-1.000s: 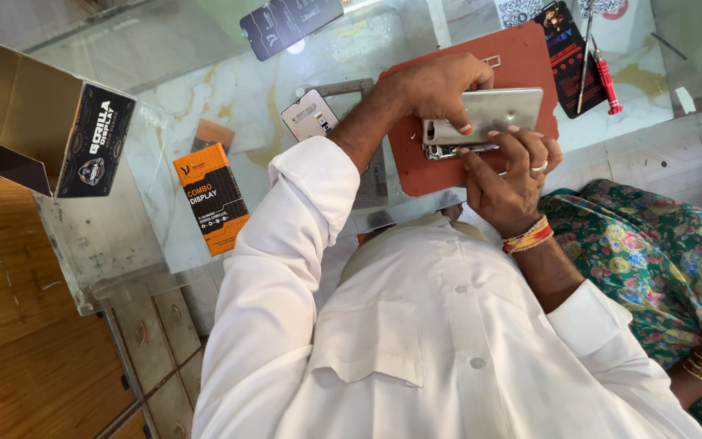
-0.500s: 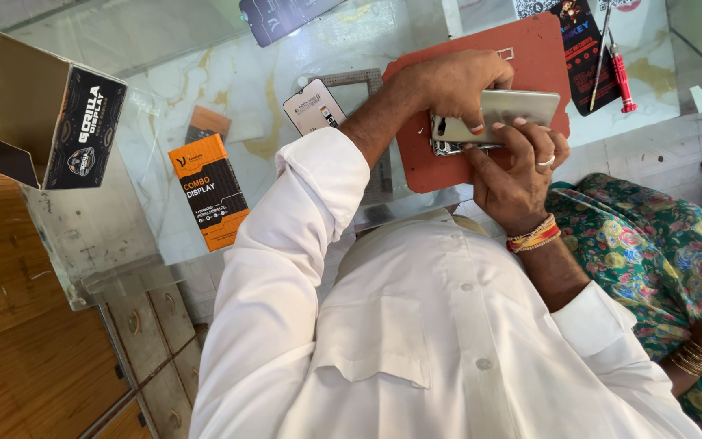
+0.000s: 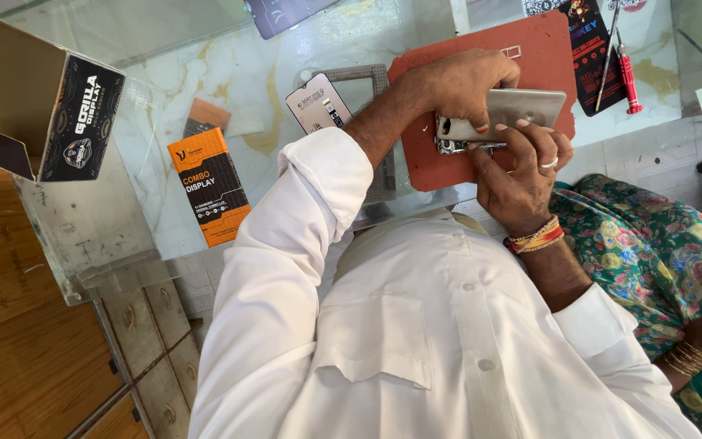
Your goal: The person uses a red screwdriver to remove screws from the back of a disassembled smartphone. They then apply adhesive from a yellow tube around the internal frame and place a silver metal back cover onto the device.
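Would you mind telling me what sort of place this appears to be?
Probably a phone repair counter: both hands work on a phone over a red mat, with a screwdriver and display boxes on the glass.

Silver phone (image 3: 513, 110) in both hands' grip

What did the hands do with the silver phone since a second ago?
Very little changed. Both hands went on gripping the silver phone over the red mat, with no clear move. The left hand stayed clamped over its top edge, and the right hand stayed under it, fingers by the lower edge. Nothing was let go. The orange box and red screwdriver lie where they were.
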`<state>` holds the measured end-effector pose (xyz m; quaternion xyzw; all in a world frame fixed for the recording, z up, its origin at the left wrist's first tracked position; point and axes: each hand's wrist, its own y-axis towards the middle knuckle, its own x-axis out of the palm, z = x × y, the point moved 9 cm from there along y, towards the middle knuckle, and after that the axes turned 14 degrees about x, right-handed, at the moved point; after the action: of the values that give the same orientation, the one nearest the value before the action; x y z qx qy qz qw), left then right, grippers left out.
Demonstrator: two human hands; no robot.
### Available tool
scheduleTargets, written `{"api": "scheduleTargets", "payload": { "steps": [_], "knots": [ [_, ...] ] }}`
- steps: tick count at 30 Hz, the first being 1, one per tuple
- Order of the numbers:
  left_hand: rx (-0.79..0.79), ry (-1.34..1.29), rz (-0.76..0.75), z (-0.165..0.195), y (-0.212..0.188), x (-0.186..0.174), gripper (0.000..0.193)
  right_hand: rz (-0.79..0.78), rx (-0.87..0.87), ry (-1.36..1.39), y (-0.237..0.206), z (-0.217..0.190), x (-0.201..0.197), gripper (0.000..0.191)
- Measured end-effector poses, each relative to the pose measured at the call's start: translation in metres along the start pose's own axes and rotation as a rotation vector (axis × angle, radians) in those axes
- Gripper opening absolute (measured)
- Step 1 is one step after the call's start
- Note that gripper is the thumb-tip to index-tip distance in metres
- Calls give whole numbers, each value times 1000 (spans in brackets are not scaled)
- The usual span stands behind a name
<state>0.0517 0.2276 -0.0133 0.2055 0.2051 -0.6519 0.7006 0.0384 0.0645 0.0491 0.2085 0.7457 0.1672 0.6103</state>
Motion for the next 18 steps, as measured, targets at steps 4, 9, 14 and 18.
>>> {"api": "scheduleTargets", "payload": {
  "steps": [4,9,14,18],
  "knots": [
    [25,4,6,2,1,0,52,-6,13,8,0,1,0,18],
    [54,6,30,1,1,-3,51,-13,54,50,0,5,0,23],
    [48,9,17,0,1,-4,49,-6,37,39,0,4,0,23],
    [24,15,15,-2,1,-4,49,-19,17,26,1,2,1,22]
  ]
}}
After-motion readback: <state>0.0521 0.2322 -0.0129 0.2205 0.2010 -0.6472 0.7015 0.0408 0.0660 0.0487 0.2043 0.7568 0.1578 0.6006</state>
